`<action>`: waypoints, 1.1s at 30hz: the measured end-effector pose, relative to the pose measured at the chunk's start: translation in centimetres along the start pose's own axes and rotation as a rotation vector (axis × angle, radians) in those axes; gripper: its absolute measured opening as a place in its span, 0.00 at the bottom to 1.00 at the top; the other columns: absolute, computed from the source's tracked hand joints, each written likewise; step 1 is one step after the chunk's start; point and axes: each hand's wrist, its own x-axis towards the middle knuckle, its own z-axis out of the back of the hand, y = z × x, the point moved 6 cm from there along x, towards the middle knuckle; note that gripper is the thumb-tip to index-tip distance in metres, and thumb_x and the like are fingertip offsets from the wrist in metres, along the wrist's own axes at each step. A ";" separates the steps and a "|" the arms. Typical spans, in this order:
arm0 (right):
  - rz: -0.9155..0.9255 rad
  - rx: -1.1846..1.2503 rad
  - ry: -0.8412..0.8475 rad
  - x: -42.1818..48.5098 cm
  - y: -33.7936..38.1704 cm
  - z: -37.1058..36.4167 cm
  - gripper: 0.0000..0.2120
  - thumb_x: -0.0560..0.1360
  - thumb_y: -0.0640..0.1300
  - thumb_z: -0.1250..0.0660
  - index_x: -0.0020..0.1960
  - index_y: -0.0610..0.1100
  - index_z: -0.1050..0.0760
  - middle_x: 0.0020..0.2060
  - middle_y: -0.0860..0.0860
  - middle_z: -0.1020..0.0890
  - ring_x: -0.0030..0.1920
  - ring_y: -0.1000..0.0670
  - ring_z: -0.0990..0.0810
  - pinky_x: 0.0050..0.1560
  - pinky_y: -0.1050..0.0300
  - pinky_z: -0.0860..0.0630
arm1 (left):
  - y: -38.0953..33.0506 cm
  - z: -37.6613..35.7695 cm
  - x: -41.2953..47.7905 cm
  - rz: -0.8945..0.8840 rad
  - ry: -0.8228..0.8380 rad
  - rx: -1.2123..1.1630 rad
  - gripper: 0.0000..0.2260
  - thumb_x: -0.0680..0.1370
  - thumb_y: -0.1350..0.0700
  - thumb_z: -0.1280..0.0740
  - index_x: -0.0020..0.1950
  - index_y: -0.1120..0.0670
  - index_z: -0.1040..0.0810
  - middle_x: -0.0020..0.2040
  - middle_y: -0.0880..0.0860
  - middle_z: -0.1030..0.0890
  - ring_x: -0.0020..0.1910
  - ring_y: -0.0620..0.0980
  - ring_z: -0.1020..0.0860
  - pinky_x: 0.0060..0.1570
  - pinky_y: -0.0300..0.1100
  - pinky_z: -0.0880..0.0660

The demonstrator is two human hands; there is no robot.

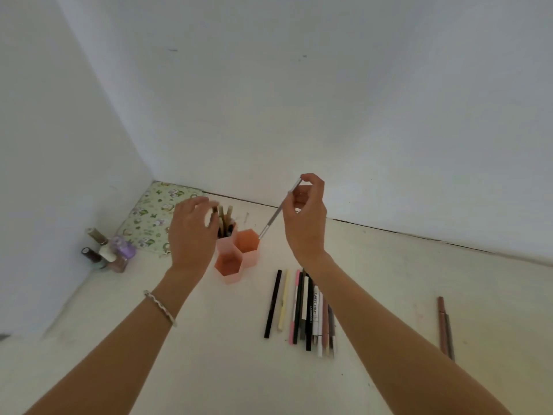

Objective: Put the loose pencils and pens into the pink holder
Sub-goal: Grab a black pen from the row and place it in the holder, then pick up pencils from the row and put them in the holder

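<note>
The pink holder (239,256) of three hexagonal cups stands on the pale table near the back wall. Its far cup has several pencils (224,218) upright in it. My right hand (305,223) pinches a thin grey pen (276,212) by its upper end. The pen slants down to the left, and its tip hangs at the rim of the right cup. My left hand (191,232) hovers just left of the holder with fingers spread near the tops of the standing pencils; it holds nothing. A row of loose pens and pencils (302,310) lies in front of the holder, partly under my right forearm.
Two brownish pencils (444,327) lie apart at the right. Several small nail polish bottles (107,251) stand at the left by the side wall. A green patterned pad (155,217) lies in the back left corner. White walls close the table at the back and left.
</note>
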 end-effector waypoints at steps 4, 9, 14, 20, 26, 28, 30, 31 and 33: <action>0.046 0.075 -0.001 -0.6 1.7 -2.3 0.16 0.78 0.38 0.37 0.60 0.52 0.35 0.43 0.53 0.21 0.42 0.55 0.20 0.44 0.66 0.23 | 1.5 0.7 -0.5 -0.024 -0.064 0.054 0.12 0.75 0.59 0.30 0.59 0.57 0.18 0.61 0.55 0.21 0.63 0.58 0.28 0.63 0.50 0.32; 0.119 0.047 0.075 -1.6 2.9 -6.0 0.15 0.79 0.39 0.38 0.60 0.53 0.36 0.43 0.58 0.22 0.44 0.55 0.20 0.48 0.60 0.21 | 2.1 3.1 0.4 0.017 -0.126 -0.095 0.14 0.75 0.64 0.37 0.59 0.56 0.22 0.57 0.53 0.21 0.59 0.53 0.26 0.62 0.39 0.34; 0.220 -0.229 0.289 -3.5 1.2 -8.4 0.12 0.78 0.37 0.38 0.59 0.48 0.32 0.46 0.54 0.22 0.45 0.53 0.22 0.48 0.55 0.22 | 1.3 3.7 0.3 0.084 -0.084 -0.246 0.15 0.75 0.67 0.38 0.58 0.55 0.22 0.55 0.50 0.23 0.45 0.45 0.23 0.44 0.44 0.22; 0.282 -0.355 0.145 -3.4 0.4 -5.3 0.16 0.73 0.33 0.39 0.59 0.41 0.25 0.51 0.48 0.21 0.51 0.50 0.23 0.54 0.57 0.26 | -2.8 0.8 -2.4 0.002 0.077 -0.291 0.05 0.76 0.58 0.37 0.50 0.53 0.23 0.48 0.46 0.23 0.40 0.44 0.23 0.40 0.40 0.22; -0.034 -0.341 0.046 -1.8 -3.7 2.3 0.18 0.73 0.31 0.41 0.58 0.46 0.25 0.48 0.54 0.22 0.42 0.57 0.25 0.46 0.63 0.28 | -5.0 -9.1 -9.3 0.079 0.678 -0.006 0.08 0.78 0.57 0.35 0.56 0.52 0.25 0.45 0.47 0.21 0.43 0.44 0.22 0.44 0.39 0.23; -0.112 -0.347 0.027 -1.9 -5.1 4.8 0.17 0.73 0.32 0.41 0.56 0.47 0.25 0.46 0.55 0.22 0.41 0.58 0.25 0.45 0.63 0.27 | -4.6 -11.4 -11.4 0.142 0.821 0.089 0.11 0.78 0.57 0.36 0.60 0.54 0.28 0.50 0.52 0.21 0.49 0.50 0.22 0.45 0.41 0.26; -0.160 -0.355 0.003 -2.0 -6.2 7.0 0.16 0.73 0.32 0.41 0.55 0.47 0.24 0.45 0.55 0.21 0.41 0.56 0.24 0.45 0.60 0.26 | -4.3 -12.4 -12.6 0.219 0.874 0.141 0.11 0.79 0.57 0.37 0.61 0.56 0.30 0.54 0.54 0.21 0.52 0.53 0.22 0.46 0.43 0.26; -0.171 -0.370 -0.011 -2.2 -6.7 8.1 0.15 0.74 0.32 0.40 0.55 0.46 0.24 0.45 0.54 0.21 0.41 0.55 0.24 0.46 0.60 0.25 | -4.4 -12.9 -12.9 0.237 0.881 0.158 0.11 0.79 0.57 0.36 0.60 0.56 0.30 0.54 0.55 0.22 0.52 0.54 0.22 0.46 0.44 0.26; -0.188 -0.402 -0.026 -2.5 -7.4 9.7 0.13 0.75 0.33 0.40 0.54 0.46 0.23 0.45 0.54 0.20 0.41 0.55 0.23 0.46 0.60 0.25 | -4.5 -13.5 -13.1 0.247 0.869 0.182 0.11 0.79 0.56 0.35 0.59 0.57 0.30 0.54 0.55 0.21 0.50 0.55 0.22 0.44 0.45 0.27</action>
